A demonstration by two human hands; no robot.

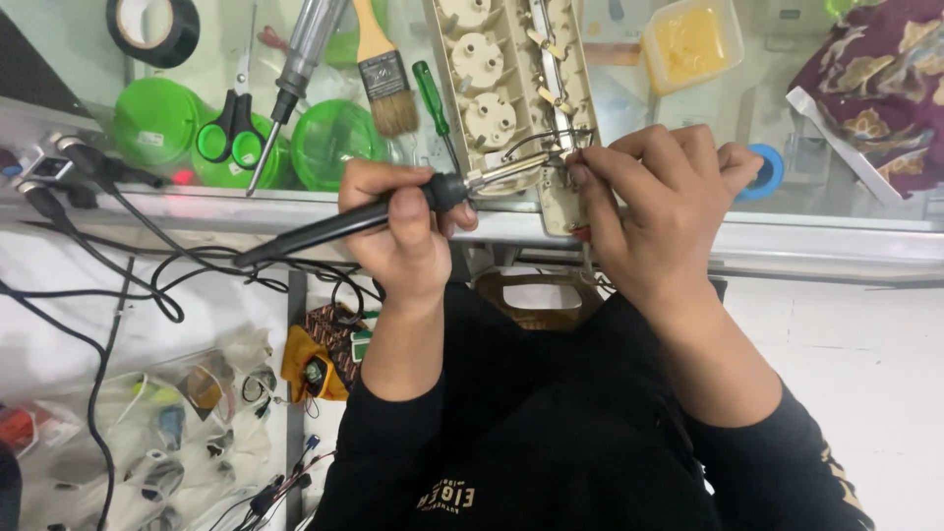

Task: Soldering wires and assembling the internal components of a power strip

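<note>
Left hand (403,231) closed in a fist round black-handled soldering iron (393,209), tip aimed right into open power strip (516,88). Right hand (659,211) curled, fingertips pinched at near end of strip where thin dark wires (536,143) loop; what exactly is pinched too small to tell. Strip lying on glass worktop (846,211) directly ahead of both hands, casing off, round socket inserts and brass rails exposed.

Containers: yellow plastic tub (691,41) beyond right hand, lidded, contents not readable. Green round lids or tubs (157,120) beyond left hand, green-handled scissors (234,128) lying across them. Clear plastic bags (177,433) of small parts down left of left forearm, contents indistinct.

Also beyond left hand: clear-handled screwdriver (300,64), paintbrush (385,79), green-handled screwdriver (433,103), roll of black tape (152,28) partly cut off at top edge. Blue tape roll (767,169) half hidden behind right knuckles. Patterned cloth (875,79) far right, cut off by frame.

Black cables (118,256) trailing off worktop edge left of left hand. White floor (865,374) below, right side.
</note>
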